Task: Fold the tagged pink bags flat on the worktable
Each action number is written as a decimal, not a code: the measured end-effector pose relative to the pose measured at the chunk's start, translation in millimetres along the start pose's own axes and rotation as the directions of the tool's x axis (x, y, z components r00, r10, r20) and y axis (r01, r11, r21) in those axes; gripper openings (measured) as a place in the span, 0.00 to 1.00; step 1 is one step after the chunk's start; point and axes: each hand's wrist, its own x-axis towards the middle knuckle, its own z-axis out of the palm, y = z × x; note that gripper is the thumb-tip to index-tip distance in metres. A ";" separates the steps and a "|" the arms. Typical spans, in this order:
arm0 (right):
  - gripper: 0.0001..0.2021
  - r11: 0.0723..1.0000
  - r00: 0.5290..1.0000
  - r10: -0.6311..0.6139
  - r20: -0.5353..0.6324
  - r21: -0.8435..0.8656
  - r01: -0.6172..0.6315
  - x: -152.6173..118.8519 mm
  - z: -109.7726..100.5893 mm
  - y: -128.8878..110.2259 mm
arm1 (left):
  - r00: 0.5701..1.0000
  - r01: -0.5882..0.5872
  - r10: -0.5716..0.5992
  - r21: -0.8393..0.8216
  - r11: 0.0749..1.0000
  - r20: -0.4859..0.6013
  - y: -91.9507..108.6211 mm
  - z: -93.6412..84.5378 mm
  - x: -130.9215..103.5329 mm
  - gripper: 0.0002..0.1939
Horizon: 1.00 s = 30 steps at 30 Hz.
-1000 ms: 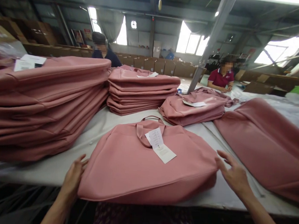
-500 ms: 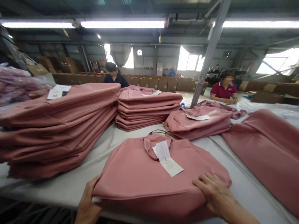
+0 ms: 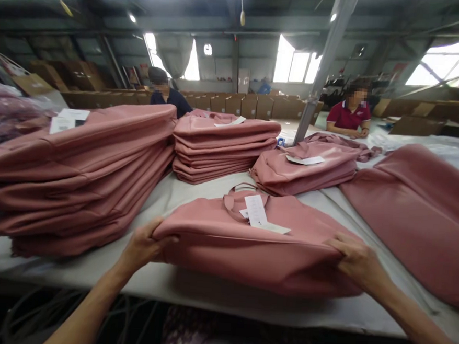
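Note:
A pink bag with short handles lies in front of me, its near edge lifted off the table. A white paper tag rests on its upper side by the handles. My left hand is closed round the bag's left corner, some fingers behind the material. At the right end, my right hand pinches the bag's near edge. Both hands hold the same bag, which sags and folds between them.
Tall pink bag stack at left; second stack behind the bag. Smaller pile and pink piece at right. Metal post rises behind the table. Two people are at the back, beside cardboard boxes.
The bag's near edge has been raised, showing more of its near side. My left hand has moved up with its corner, my right hand slightly up and right. The view has tilted down.

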 end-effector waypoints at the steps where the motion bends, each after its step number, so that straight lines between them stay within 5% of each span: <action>1: 0.15 0.999 0.999 0.027 0.029 0.022 -0.027 -4.3 9.0 0.3 | 0.997 0.006 -0.005 -0.010 1.000 0.073 -3.9 6.6 -4.4 0.17; 4: 0.12 0.993 0.984 0.096 0.150 0.056 -0.105 -6.2 22.9 -6.0 | 0.978 0.077 -0.067 -0.045 0.996 0.198 -13.7 30.0 -16.1 0.19; 6: 0.11 0.993 0.970 0.074 0.230 0.074 -0.093 3.0 12.2 -16.7 | 0.974 0.117 -0.104 -0.057 0.991 0.199 -14.9 37.9 -16.8 0.21; 12: 0.39 0.978 0.937 -0.134 0.322 0.195 0.073 41.1 -34.7 -76.6 | 0.992 0.063 -0.053 -0.078 0.995 0.116 24.7 10.8 7.9 0.19; 14: 0.31 0.978 0.947 -0.130 0.293 0.197 0.073 49.1 -31.5 -90.0 | 0.996 0.038 -0.033 -0.066 0.997 0.084 44.2 -4.1 15.5 0.20; 17: 0.04 0.988 0.975 -0.062 0.214 0.154 0.029 56.3 -19.1 -90.8 | 0.998 0.046 -0.042 -0.099 0.994 0.042 59.8 -19.4 21.1 0.21; 20: 0.06 0.989 0.994 -0.050 0.099 0.144 0.035 60.7 -10.7 -79.1 | 0.982 0.090 -0.135 -0.305 0.948 -0.130 49.2 -16.5 11.7 0.22; 22: 0.07 0.987 0.997 -0.053 0.061 0.156 0.043 63.3 -8.6 -72.1 | 0.873 0.115 -0.350 -0.555 0.824 -0.339 33.8 -1.4 -9.3 0.32; 24: 0.06 0.983 0.997 -0.043 0.067 0.181 0.030 66.7 -8.7 -68.3 | 0.666 0.102 -0.611 -0.759 0.643 -0.428 22.0 23.7 -41.5 0.35; 25: 0.06 0.980 0.996 -0.035 0.076 0.199 0.019 68.8 -9.6 -67.5 | 0.602 0.112 -0.677 -0.795 0.597 -0.424 20.1 38.9 -59.6 0.31; 27: 0.07 0.972 0.996 -0.018 0.089 0.236 -0.003 74.3 -13.4 -68.0 | 0.583 0.171 -0.752 -0.858 0.484 -0.308 26.8 70.9 -92.2 0.28; 30: 0.12 0.956 0.997 -0.011 0.072 0.293 -0.011 85.2 -23.8 -73.6 | 0.725 0.244 -0.681 -0.962 0.120 0.099 58.3 110.0 -111.3 0.36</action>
